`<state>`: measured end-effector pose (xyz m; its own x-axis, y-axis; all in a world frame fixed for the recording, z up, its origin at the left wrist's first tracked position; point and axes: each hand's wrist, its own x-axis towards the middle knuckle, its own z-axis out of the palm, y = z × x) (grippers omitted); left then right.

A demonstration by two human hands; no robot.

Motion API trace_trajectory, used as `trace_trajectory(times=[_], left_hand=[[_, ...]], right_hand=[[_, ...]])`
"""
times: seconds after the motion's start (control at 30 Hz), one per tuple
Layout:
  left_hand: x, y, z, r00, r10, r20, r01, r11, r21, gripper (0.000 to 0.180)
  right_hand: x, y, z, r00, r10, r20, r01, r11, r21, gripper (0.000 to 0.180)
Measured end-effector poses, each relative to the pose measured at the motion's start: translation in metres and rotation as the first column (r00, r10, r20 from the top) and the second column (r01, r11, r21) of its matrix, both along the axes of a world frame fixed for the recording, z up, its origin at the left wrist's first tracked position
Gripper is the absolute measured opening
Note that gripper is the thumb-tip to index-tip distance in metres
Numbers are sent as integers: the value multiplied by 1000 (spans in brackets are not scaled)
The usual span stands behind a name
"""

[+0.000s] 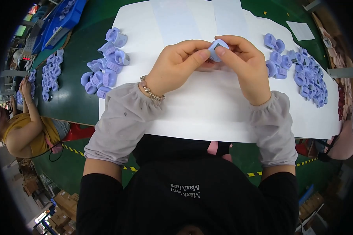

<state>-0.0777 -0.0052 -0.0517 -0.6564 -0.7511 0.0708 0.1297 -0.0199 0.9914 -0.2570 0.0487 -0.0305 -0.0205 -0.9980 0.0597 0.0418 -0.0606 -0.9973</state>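
Note:
Over the white sheet (pixel 200 109), both of my hands pinch one small lavender plastic piece (pixel 214 47) with a rounded body and a dark window. My left hand (pixel 174 66) grips its left side between thumb and fingers. The thumb of my right hand (pixel 245 64) presses on its face near the window, with the fingers behind, so its underside is hidden. To the left lies a loose cluster of lavender ring-shaped pieces (pixel 109 78). Right of my right hand is a smaller group of the same pieces (pixel 276 58), beside a denser pile (pixel 312 80).
Another batch of lavender pieces (pixel 51 74) lies on the green tabletop (pixel 72 94) at the left. A blue bin (pixel 68 19) stands at the far left. A co-worker (pixel 31 131) sits along the left side. A loose white paper (pixel 301 30) lies at the far right.

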Motion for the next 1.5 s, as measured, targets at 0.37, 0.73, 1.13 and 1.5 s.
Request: trace_trajectory(times=[0.37,0.73,1.13,1.5], left_hand=[[0,1,8,997,-49,-53,52,996,65,32],[1,-1,6,1000,26,-4,-26,1000,-1,33],[0,0,9,1000,12,-16,-11,999,31,32],[1,-2,11,998,-42,-45,47,993,108,33]], right_hand=[[-2,-1,-1,995,-40,-88,35,998,-59,25],[-8,-3,-6,947,37,-320,-122,961,-248,40],[-3,-3,-9,929,35,-369,-127,965,-227,53],[-2,-5,-13,950,-9,-311,-66,971,-230,42]])
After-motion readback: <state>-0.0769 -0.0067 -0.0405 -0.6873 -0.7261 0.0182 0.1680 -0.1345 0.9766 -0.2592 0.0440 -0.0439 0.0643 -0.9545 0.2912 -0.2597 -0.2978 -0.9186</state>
